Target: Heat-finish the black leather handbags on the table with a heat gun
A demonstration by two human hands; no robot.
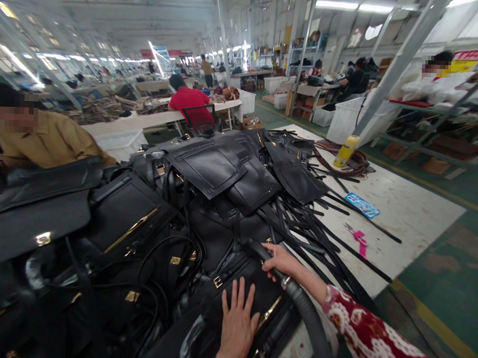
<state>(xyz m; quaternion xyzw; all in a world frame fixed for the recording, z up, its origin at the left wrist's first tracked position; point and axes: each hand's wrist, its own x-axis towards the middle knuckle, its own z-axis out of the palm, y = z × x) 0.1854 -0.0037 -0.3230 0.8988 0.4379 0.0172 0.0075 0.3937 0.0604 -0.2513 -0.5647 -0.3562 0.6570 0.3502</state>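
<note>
At the far left a person in a mustard shirt (pixel 48 141) is sitting behind the heap of black bags (pixel 151 217) that is covering the table (pixel 410 206). Nearer the middle, the left hand (pixel 237 322) is lying flat, fingers spread, pressing on the black bag (pixel 254 289) at the near edge; its grip is apart, clamping nothing. Just to its right, the right hand (pixel 281 261) is closing its grip around a dark hose (pixel 305 312), whose long axis is running from the lower right up and leftward, its tip pointing onto the bag just beyond the left hand's fingertips. The hose's tip is merging with the black leather and is hard to make out. Further right, loose straps (pixel 331 229), pink scissors (pixel 358 239) and a yellow bottle (pixel 345 150) are lying on the table
</note>
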